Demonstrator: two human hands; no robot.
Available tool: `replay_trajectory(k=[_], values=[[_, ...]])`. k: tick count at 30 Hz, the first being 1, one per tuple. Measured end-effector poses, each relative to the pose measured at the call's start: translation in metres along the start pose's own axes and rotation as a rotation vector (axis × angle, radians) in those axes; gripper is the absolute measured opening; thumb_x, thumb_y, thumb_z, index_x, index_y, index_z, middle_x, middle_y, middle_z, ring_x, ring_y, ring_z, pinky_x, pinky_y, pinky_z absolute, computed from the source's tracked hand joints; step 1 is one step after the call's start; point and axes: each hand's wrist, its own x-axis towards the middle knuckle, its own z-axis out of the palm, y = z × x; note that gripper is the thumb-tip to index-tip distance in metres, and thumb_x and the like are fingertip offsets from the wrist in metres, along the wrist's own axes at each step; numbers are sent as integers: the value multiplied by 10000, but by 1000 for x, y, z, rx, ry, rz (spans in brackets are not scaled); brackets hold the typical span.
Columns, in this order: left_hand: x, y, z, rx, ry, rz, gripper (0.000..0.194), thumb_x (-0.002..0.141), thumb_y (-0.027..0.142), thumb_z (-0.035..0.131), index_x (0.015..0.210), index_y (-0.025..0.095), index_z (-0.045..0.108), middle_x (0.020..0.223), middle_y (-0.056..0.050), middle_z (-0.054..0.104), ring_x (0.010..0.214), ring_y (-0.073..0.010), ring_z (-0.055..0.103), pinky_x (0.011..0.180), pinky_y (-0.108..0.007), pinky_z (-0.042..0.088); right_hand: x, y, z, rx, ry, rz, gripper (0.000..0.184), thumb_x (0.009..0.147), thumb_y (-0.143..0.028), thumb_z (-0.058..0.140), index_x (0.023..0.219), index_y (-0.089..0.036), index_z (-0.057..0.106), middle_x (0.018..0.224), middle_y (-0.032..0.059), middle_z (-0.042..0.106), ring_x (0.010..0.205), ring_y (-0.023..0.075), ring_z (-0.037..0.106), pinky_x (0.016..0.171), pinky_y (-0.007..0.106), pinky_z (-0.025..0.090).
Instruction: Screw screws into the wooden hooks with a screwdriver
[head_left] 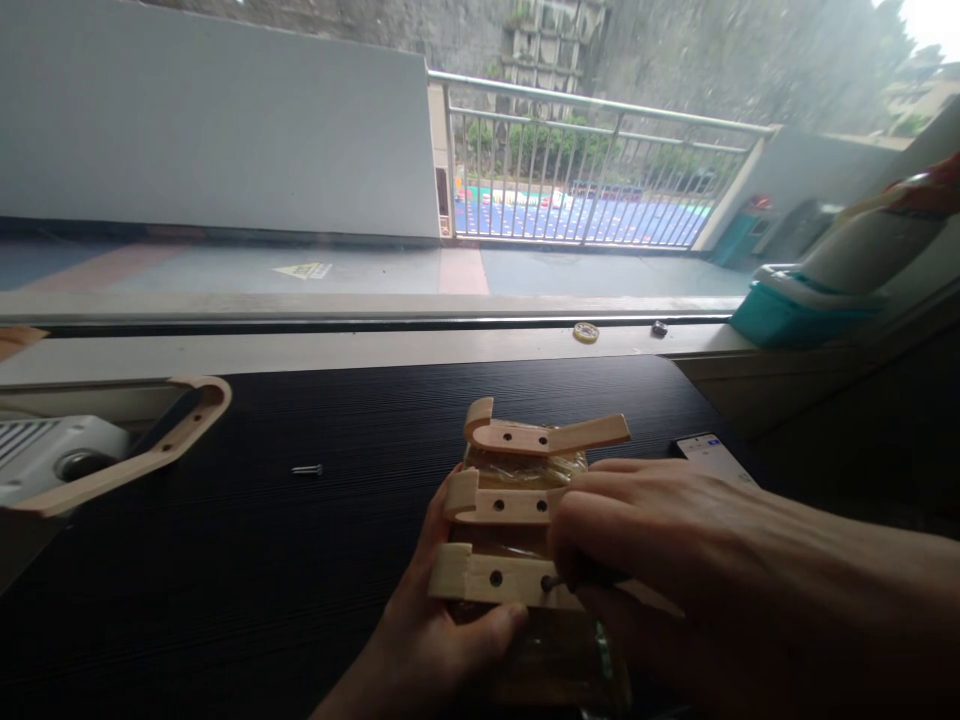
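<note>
A wooden rack with three curved hooks (pixel 517 470) lies on the black table (pixel 315 540), partly wrapped in clear plastic. My left hand (pixel 431 625) grips its near left end, thumb under the nearest hook. My right hand (pixel 660 545) is closed around a thin dark tool (pixel 577 577), its tip at a hole in the nearest hook. A loose small screw (pixel 307 469) lies on the table to the left of the rack.
Another wooden hook piece (pixel 150 450) leans on a white device (pixel 45 455) at far left. A phone (pixel 712 455) lies right of the rack. On the window sill sit a small round object (pixel 586 332) and a teal-and-white object (pixel 817 285).
</note>
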Motion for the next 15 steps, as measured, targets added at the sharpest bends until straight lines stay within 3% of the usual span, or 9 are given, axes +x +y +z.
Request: replay_trajectory(k=[6,10,13,15], values=[[1,-4,0,52,55,-50,957,719,157,662,1438,319,51,1152,-47,595,895,-215,635,743,-295,520,8,-4,3,-22,21,53,39,789,-250,564,800,-212,562,703,-2,578,593,117,489,547,231,346],[1,-10,0,33,52,-6,970,699,176,671,1430,323,51,1222,-62,548,933,-230,625,755,-315,521,16,-3,19,-87,171,177,51,828,-217,497,798,-197,532,631,-24,541,486,85,417,454,229,242],[1,-12,0,41,60,11,928,690,192,673,1425,285,113,1197,-79,552,974,-252,608,789,-347,513,18,-1,23,-184,275,256,126,843,-236,479,726,-201,508,603,-41,537,460,70,388,439,229,184],[1,-11,-1,66,66,16,851,687,197,674,1401,254,215,1197,-91,548,1017,-271,589,827,-369,501,18,-2,20,-227,272,215,131,835,-250,495,713,-204,506,602,-46,549,476,74,408,453,233,185]])
